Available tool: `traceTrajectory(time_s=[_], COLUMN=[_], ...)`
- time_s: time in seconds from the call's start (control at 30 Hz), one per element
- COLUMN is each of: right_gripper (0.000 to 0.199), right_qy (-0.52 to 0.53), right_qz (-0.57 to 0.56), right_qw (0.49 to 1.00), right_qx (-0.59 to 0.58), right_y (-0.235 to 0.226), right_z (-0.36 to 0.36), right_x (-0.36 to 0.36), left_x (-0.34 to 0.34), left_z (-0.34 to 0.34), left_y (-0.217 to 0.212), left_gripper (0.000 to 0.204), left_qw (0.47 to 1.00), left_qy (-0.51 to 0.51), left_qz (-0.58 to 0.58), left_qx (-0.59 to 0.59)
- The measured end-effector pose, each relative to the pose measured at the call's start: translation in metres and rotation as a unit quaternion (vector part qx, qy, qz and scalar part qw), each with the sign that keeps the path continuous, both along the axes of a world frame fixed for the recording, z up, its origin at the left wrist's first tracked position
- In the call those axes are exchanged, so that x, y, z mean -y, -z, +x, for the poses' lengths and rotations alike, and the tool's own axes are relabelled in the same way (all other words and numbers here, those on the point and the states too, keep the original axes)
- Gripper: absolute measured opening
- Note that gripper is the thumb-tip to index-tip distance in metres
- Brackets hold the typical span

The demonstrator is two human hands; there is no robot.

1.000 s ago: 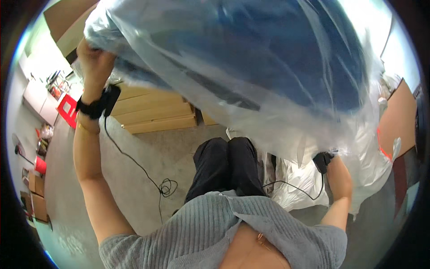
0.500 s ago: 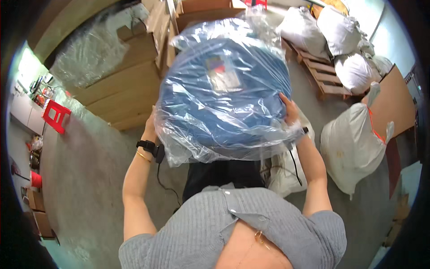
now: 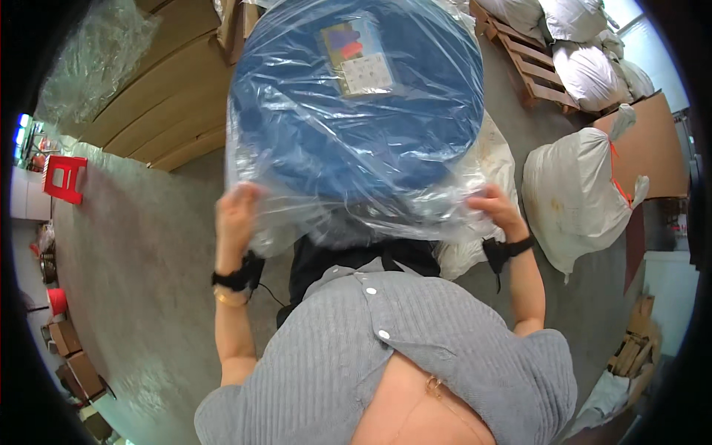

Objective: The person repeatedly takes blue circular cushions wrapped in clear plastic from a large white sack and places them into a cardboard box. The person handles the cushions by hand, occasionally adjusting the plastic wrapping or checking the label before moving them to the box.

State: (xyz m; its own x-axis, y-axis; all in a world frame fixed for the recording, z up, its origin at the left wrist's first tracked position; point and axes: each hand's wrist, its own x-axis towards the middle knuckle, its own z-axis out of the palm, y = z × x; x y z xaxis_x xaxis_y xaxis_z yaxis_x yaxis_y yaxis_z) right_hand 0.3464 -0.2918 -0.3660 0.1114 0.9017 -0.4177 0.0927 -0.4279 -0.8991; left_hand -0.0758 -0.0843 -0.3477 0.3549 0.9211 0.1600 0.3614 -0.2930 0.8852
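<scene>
A large round blue fabric bundle lies inside a clear plastic bag, in front of me and reaching the upper edge of the view. A printed paper card shows through the plastic on top. My left hand is closed on the bag's near left corner, slightly blurred. At the near right corner, my right hand pinches the loose plastic. The slack edge of the bag hangs crumpled between both hands, near my body. What lies under the bundle is hidden.
Cardboard cartons stand at the left, with loose plastic film on them. A red stool is farther left. Tied white sack stands on the right; more sacks rest on a wooden pallet behind it.
My hands have gone from the bundle's sides to the bag's near corners, spreading farther apart. The bundle now appears larger and higher in view, and the surroundings have shifted as my head moved.
</scene>
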Motion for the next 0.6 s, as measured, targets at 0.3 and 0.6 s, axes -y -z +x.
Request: traceTrajectory(time_s=[0.3, 0.6], right_gripper=[0.025, 0.054], right_qy=[0.077, 0.368], right_qz=[-0.054, 0.165], right_qw=[0.943, 0.911], right_qx=[0.32, -0.091], right_y=[0.137, 0.044], right_z=[0.083, 0.029], right_x=[0.036, -0.116], left_x=[-0.019, -0.229], left_z=[-0.132, -0.004], left_y=[0.078, 0.025], left_gripper=[0.021, 0.053], left_qw=[0.878, 0.961], left_qy=[0.156, 0.008], left_qz=[-0.356, -0.265], left_qx=[-0.28, 0.074])
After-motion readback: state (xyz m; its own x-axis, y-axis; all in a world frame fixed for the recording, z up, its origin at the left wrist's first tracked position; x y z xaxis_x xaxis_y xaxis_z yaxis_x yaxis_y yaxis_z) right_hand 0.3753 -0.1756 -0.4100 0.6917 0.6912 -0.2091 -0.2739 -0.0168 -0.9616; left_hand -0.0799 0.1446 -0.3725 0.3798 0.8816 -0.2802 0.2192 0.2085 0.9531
